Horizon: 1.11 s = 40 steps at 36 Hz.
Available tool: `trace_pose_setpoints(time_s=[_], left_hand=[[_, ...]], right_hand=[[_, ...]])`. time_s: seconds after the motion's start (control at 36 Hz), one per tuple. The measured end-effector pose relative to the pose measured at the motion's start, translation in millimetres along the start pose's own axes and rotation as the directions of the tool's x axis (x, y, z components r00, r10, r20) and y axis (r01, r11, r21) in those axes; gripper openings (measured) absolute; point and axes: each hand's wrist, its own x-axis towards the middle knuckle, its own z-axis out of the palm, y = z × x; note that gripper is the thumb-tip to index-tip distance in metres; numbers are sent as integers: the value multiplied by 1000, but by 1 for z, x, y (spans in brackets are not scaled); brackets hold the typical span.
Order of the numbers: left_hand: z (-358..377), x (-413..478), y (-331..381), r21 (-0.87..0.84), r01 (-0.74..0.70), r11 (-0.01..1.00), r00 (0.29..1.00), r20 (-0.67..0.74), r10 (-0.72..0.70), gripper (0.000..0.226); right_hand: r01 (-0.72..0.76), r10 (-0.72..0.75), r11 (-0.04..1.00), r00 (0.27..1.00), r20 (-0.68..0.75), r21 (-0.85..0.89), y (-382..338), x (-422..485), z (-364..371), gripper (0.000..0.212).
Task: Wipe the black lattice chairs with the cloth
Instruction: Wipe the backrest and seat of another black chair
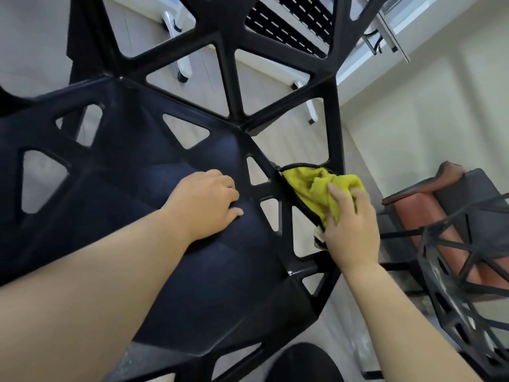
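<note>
head view: right hand (351,230) holds cloth (316,188) against black lattice chair (234,92).

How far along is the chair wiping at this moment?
Midway at best. Nothing shows which parts are already wiped. In hand: the right hand holds the yellow cloth against the near chair's side rim while the left hand rests on its seat. Left: the second lattice chair at right, untouched and pale-smudged.

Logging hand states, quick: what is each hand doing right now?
Left hand: open, resting on the black chair, holding nothing.
Right hand: gripping the yellow cloth against that chair's side.
</note>
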Motion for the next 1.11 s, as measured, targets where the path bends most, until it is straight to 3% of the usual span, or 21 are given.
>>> trace_pose_setpoints(time_s=[0.11,0.19,0.33,0.42,0.56,0.72,0.86,1.0,1.11], left_hand=[[-1,-1,0,14,8,1000,1000,-28,-8,42],[-3,-2,1,23,17,1000,999,-33,-16,39],[-5,-5,3,82,27,996,998,-54,-23,33],[-11,-7,6,154,8,988,995,-103,8,23],[-13,-11,12,182,59,982,997,42,-68,36],[-27,-26,21,197,77,977,959,253,-126,37],[-48,-55,13,86,165,983,929,320,-184,36],[-72,-89,3,49,248,968,921,298,-251,29],[-88,-105,-6,72,280,957,930,227,-289,26]], right_hand=[[-138,139,988,990,-12,65,-10,-21,-1,41],[-270,264,955,962,66,123,-22,-33,-9,40],[-391,349,910,902,253,137,-28,-35,-26,38],[-466,409,865,870,277,187,-29,-42,-33,36],[-541,470,812,828,306,220,-49,-76,-42,37],[-624,548,746,773,319,233,-73,-92,-53,39],[-625,494,754,743,452,203,-85,-96,-68,39],[-587,384,789,704,598,184,-90,-83,-85,37],[-538,312,793,763,566,288,-96,-53,-88,31]])
